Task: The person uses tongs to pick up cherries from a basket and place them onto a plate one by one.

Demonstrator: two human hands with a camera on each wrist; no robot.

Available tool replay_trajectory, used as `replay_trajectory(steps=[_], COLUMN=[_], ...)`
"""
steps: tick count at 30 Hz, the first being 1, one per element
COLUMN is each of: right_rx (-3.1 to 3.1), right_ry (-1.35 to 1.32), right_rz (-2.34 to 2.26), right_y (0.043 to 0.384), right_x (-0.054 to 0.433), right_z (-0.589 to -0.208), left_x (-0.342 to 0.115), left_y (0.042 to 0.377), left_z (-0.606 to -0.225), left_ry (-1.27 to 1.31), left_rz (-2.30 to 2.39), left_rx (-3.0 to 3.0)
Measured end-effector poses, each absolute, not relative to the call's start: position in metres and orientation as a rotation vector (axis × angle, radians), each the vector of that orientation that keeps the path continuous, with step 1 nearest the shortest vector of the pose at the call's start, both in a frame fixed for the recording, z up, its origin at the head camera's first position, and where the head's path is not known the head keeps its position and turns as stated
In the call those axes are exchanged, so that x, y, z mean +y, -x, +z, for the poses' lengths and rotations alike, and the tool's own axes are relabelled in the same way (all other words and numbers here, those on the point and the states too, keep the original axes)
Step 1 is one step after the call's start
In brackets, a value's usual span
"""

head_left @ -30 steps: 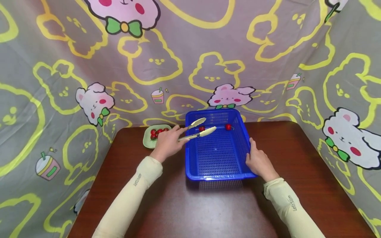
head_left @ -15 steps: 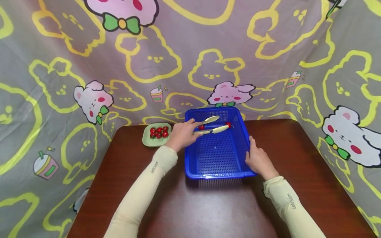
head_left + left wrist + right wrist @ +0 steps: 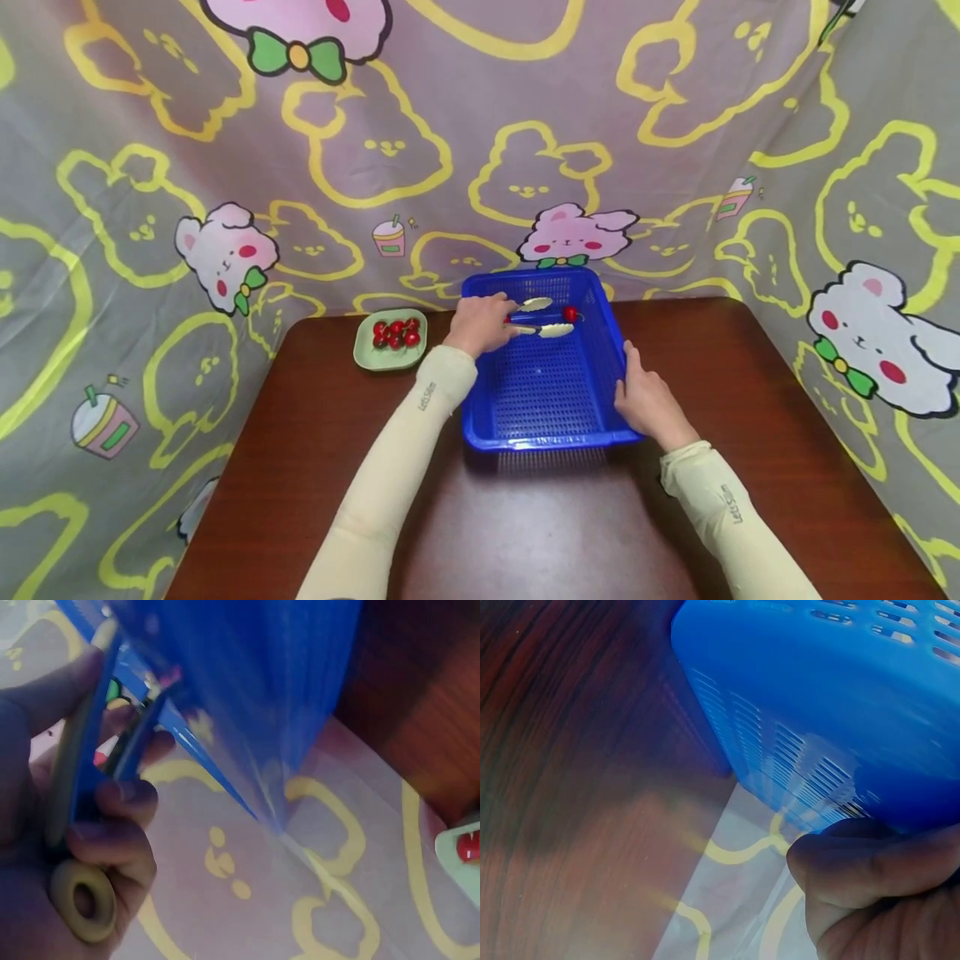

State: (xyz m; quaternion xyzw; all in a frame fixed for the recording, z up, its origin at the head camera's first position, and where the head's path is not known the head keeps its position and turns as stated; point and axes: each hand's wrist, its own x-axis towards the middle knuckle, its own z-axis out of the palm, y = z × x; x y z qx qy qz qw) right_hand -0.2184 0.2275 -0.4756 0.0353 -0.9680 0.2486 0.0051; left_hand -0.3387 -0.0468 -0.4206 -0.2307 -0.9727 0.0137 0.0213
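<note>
My left hand (image 3: 483, 323) reaches over the left side of a blue perforated basket (image 3: 555, 442), gripping a pair of tongs (image 3: 557, 331). In the left wrist view, fingers curl round the tongs' handles (image 3: 84, 757), whose ring end sits by the palm. The cream tips are spread apart inside the basket. A red cherry (image 3: 570, 313) with a stem lies near the back right, just past the tips. Another is mostly hidden behind my left fingers. My right hand (image 3: 648, 402) holds the basket's right rim, thumb along it; the right wrist view shows it against the outer wall.
A pale green dish (image 3: 367, 358) with several cherries (image 3: 396, 335) stands left of the basket. All rests on a brown wooden table (image 3: 337, 467). A patterned cloth (image 3: 420, 150) hangs behind and along both sides.
My left hand has moved right with the tongs, from beside the dish to over the basket, uncovering the dish's cherries. My right hand keeps its hold on the rim.
</note>
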Motion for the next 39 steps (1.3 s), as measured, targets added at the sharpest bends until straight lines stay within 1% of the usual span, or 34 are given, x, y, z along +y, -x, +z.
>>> replay_trajectory(steps=[14,25,39], right_rx=[-3.013,-3.008,-2.985], right_ry=[-0.112,-0.132,-0.141], right_rz=[0.766,0.769,0.772], right_y=[0.218,0.215,0.217], right_x=[0.228,0.225,0.226], right_z=[-0.474,-0.472,-0.475], left_x=[-0.03,-0.018,-0.012], left_y=[0.343,0.35,0.35], left_z=[-0.404,-0.414,-0.42], left_ry=[0.709,0.69,0.677], left_rz=[0.085,0.07,0.041], left_rx=[-3.053,-3.053,-3.047])
